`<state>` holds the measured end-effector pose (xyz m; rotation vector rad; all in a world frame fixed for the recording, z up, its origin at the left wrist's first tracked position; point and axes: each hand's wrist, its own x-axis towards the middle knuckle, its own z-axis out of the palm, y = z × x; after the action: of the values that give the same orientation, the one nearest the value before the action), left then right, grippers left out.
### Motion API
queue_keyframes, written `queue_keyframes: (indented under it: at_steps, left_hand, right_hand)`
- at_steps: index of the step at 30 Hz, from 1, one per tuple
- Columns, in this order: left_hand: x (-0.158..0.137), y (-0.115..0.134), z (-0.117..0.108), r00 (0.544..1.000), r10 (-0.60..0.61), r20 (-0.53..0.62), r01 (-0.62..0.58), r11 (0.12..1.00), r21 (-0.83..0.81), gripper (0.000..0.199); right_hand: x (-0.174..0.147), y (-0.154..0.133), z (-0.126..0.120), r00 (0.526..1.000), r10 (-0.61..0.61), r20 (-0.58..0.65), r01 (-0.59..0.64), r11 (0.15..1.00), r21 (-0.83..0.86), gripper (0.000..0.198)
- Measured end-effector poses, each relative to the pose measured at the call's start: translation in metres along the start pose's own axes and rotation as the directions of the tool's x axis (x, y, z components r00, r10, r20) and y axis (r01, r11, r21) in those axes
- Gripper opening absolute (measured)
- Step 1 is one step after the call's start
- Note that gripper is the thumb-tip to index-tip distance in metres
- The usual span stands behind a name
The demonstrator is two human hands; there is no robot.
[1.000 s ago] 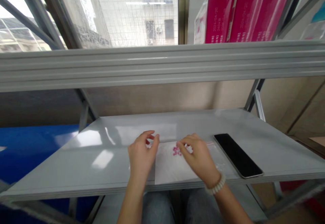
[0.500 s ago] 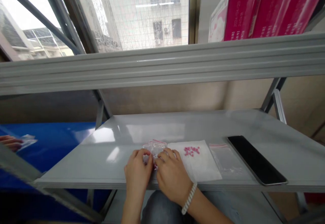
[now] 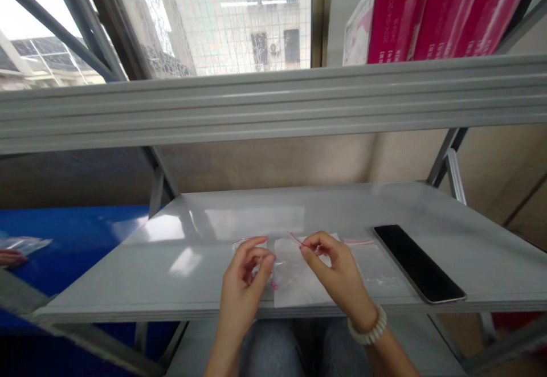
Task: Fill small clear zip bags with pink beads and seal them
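Note:
My right hand [image 3: 339, 271], with a pale beaded bracelet [image 3: 368, 326] on its wrist, pinches the red-striped edge of a clear zip bag [image 3: 282, 264] above a white paper sheet [image 3: 294, 294]. My left hand [image 3: 243, 280] is curved, with thumb and forefinger apart, and nothing shows between their tips. Behind and under its fingers lies another clear zip bag [image 3: 237, 244], partly hidden. A few pink beads [image 3: 274, 286] show beside the left thumb. My right hand covers the part of the sheet where the other pink beads lay.
A flat zip bag [image 3: 378, 271] and a black phone [image 3: 416, 263] lie right of the sheet on the grey table [image 3: 141, 286]. A shelf beam [image 3: 273, 106] crosses above, bearing pink boxes [image 3: 427, 18]. At far left, another person's hand [image 3: 11, 258] holds a plastic bag [image 3: 28, 244].
My hands have drawn apart. The right one has moved right and up with a clear zip bag in its fingers, and the left one's fingers have spread. The view has shifted slightly.

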<state>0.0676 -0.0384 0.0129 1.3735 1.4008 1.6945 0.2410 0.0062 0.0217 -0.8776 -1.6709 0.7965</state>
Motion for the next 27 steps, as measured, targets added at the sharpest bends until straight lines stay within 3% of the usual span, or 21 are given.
queue_keyframes:
  at_steps: [3, 8, 12, 17, 19, 22, 24, 27]
  left_hand:
    - [-0.003, -0.002, 0.009, 0.986, -0.091, -0.143, 0.064, 0.981, -0.184, 0.051]
    - [-0.005, -0.006, 0.018, 0.969, -0.14, -0.202, 0.076, 0.953, -0.294, 0.052]
    - [-0.007, -0.007, 0.021, 0.968, -0.124, -0.216, 0.084, 0.979, -0.186, 0.049]
    - [-0.015, 0.003, 0.021, 0.953, 0.078, -0.291, -0.041, 0.99, 0.132, 0.026]
    - [-0.021, 0.012, 0.024, 0.971, 0.064, -0.229, -0.035, 0.991, 0.132, 0.017]
    - [-0.031, 0.024, 0.032, 0.999, -0.025, 0.037, 0.024, 0.999, 0.043, 0.023]
    - [-0.035, 0.028, 0.037, 0.977, -0.068, 0.202, 0.065, 0.998, 0.023, 0.032]
    - [-0.037, 0.028, 0.04, 0.947, -0.135, 0.291, 0.136, 0.991, 0.017, 0.041]
  right_hand:
    - [-0.004, 0.004, -0.012, 0.986, 0.113, 0.125, -0.131, 0.981, 0.146, 0.019]
    - [-0.012, 0.005, -0.016, 0.909, 0.261, 0.324, -0.37, 0.865, 0.339, 0.023]
    - [-0.016, 0.0, -0.018, 0.864, 0.311, 0.396, -0.468, 0.785, 0.405, 0.031]
    - [-0.02, -0.004, -0.017, 0.848, 0.326, 0.417, -0.511, 0.712, 0.483, 0.04]
    - [-0.022, -0.004, -0.014, 0.842, 0.333, 0.424, -0.522, 0.702, 0.484, 0.041]
    - [-0.024, -0.006, -0.007, 0.849, 0.325, 0.418, -0.511, 0.71, 0.485, 0.04]
    - [-0.026, -0.007, -0.003, 0.853, 0.314, 0.417, -0.501, 0.714, 0.489, 0.039]
    - [-0.03, -0.008, -0.002, 0.842, 0.298, 0.449, -0.51, 0.709, 0.486, 0.04]
